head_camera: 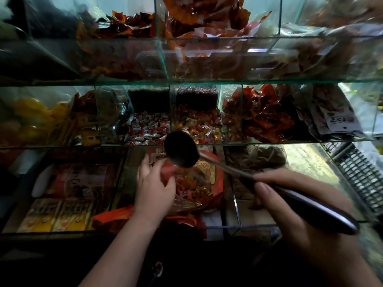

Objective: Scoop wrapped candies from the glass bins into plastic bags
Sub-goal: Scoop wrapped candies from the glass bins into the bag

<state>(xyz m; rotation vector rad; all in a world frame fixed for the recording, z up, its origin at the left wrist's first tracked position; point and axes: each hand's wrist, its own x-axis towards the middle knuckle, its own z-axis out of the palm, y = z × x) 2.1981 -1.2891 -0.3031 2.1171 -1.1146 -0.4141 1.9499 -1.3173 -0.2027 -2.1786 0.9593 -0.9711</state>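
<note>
Middle shelf: wrapped candies (149, 129) heaped in the glass bins (170, 104). Below, your left hand (154, 185) grasps the rim of the red-printed plastic bag (207, 183), candies visible inside. The ladle (182, 151) has its bowl tilted just above the bag's mouth. Your right hand (294, 206) is wrapped round its dark handle.

Bare left hand (154, 187) and right hand (300, 204) on bare forearms (124, 245), fingers (267, 193) short-nailed.

Head view; looks down, near glass bins (207, 81)
</note>
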